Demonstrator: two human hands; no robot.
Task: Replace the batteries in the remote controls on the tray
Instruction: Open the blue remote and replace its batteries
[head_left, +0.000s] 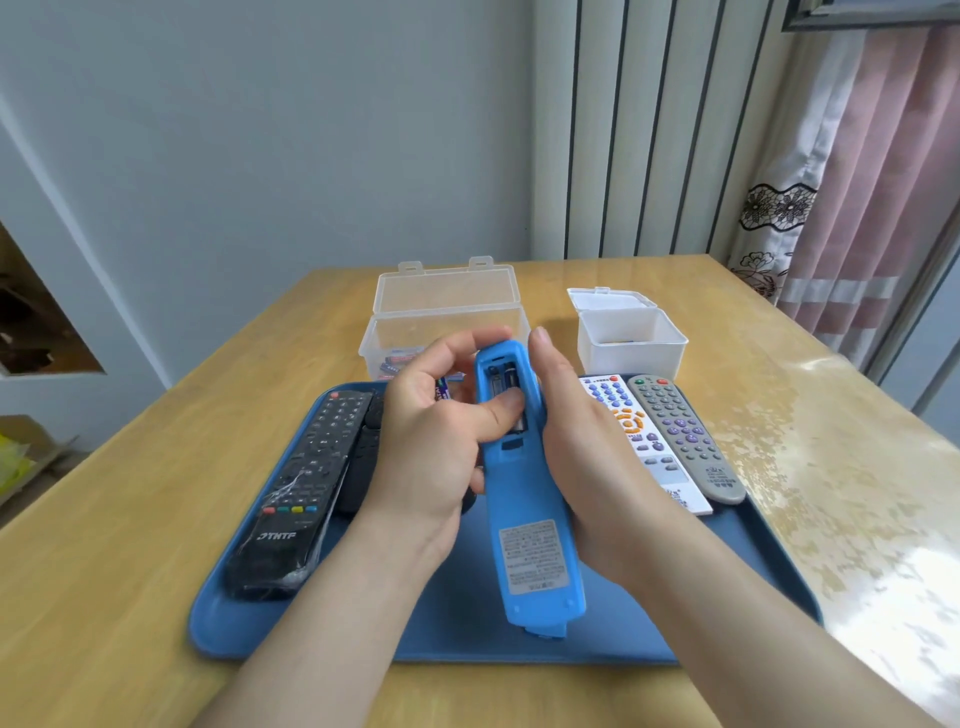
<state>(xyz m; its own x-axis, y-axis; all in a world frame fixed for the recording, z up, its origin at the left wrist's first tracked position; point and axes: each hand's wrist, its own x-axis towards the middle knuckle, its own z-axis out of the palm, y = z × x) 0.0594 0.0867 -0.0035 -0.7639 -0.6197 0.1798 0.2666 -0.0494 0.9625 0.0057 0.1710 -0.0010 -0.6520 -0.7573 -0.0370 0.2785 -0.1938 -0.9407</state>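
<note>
Item: blue remote (524, 519), held above the tray (753, 571), back face up, label plate toward the near end, far end tilted away from the person. Battery compartment (500, 383) at the far end is uncovered; a battery (511, 376) shows inside.

Right hand (587, 457): wrapped along the blue remote's right edge, fingers under it, one fingertip rising beside its far end.

Left hand (426, 447): fingers curled, thumb (501, 410) pressed down into the battery compartment, index fingertip touching the blue remote's far end.

Tray: blue, set on the wooden counter (130, 519). Contents, left side: black remote (306, 478) in clear wrap, buttons up; a second black remote (363, 467) just beside it, partly hidden by the left hand. Right side: white remote (639, 441) and grey remote (685, 436), side by side, buttons up.

Behind the tray, on the counter: clear box (447, 322), lid standing open, loose batteries (397, 361) in the bottom. To its right, well apart: white box (631, 343), lid open, contents too small to tell.

Far right: pink curtain (872, 182).
</note>
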